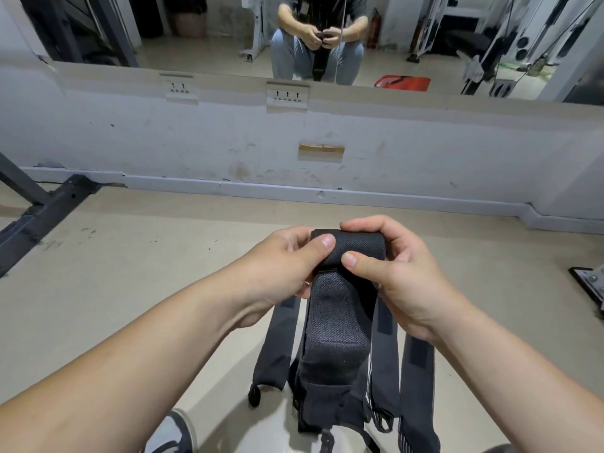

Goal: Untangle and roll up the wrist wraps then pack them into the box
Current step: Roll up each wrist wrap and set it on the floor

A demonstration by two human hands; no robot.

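A black woven wrist wrap (340, 308) is held up in front of me, its top end rolled into a short cylinder. My left hand (287, 259) pinches the left side of the roll, thumb on top. My right hand (392, 266) grips the right side, thumb pressed on the front of the roll. The loose tail of the wrap hangs down toward the floor. Below it, several other black wrist wraps (385, 364) lie spread on the floor, some overlapping. In the mirror, a red box (403, 82) shows.
A white wall (228, 142) with sockets and a mirror above stands ahead; the mirror reflects a seated person. A dark metal rack foot (45, 214) crosses the floor at left. A plate with bolts (591, 282) sits at right. My shoe (173, 433) is at the bottom.
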